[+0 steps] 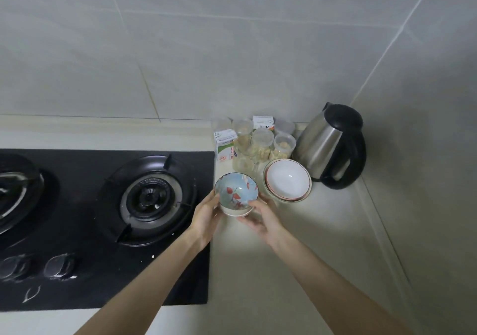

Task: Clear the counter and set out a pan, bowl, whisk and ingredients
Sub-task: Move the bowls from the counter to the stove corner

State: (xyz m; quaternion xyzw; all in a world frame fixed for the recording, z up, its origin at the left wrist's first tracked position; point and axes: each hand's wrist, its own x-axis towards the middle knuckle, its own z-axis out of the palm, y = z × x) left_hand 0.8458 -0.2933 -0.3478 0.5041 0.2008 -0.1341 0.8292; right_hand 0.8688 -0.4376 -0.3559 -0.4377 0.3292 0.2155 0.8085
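Observation:
A small bowl, light blue inside with red leaf patterns, is tilted toward me just above the counter. My left hand holds its left side and my right hand cups its underside from the right. Right of it stands a stack of white bowls with thin red rims. Behind them are several clear plastic jars with pale contents and two small cartons.
A steel electric kettle with a black handle stands in the back right corner. A black gas hob fills the left, its right burner bare and a dark pan on the left burner. Tiled walls close off the back and right.

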